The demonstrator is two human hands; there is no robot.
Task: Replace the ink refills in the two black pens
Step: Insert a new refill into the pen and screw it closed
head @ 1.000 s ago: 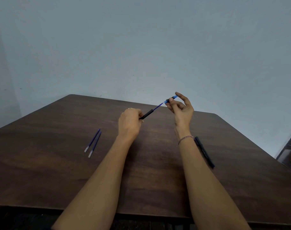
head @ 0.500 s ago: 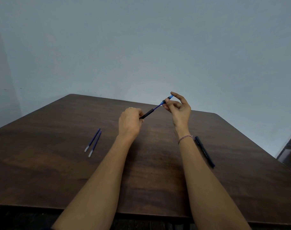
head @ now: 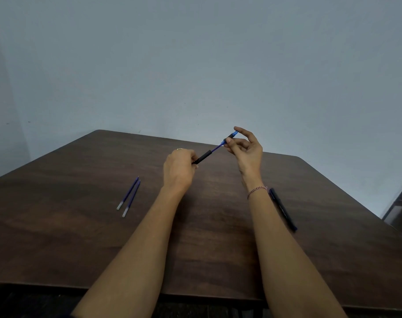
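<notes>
In the last second the right grip (head: 247, 152), pinching the blue tip piece (head: 232, 135), came slightly nearer the black pen barrel (head: 203, 157) clamped in the left grip (head: 178, 167), above the counter (head: 80, 226). The refill (head: 217, 148) is still half exposed, so the swap looks unfinished.

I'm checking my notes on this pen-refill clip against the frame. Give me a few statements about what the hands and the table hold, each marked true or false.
1. The left hand grips the black barrel, and the right hand pinches the blue tip piece. True.
2. The black barrel and the blue tip piece are closed tight against each other. False: they are apart, with a thin blue refill showing between them.
3. Two spare refills lie side by side on the table, left of both arms. True.
4. The second black pen is held up in the air. False: it lies on the table beside the right forearm.
</notes>
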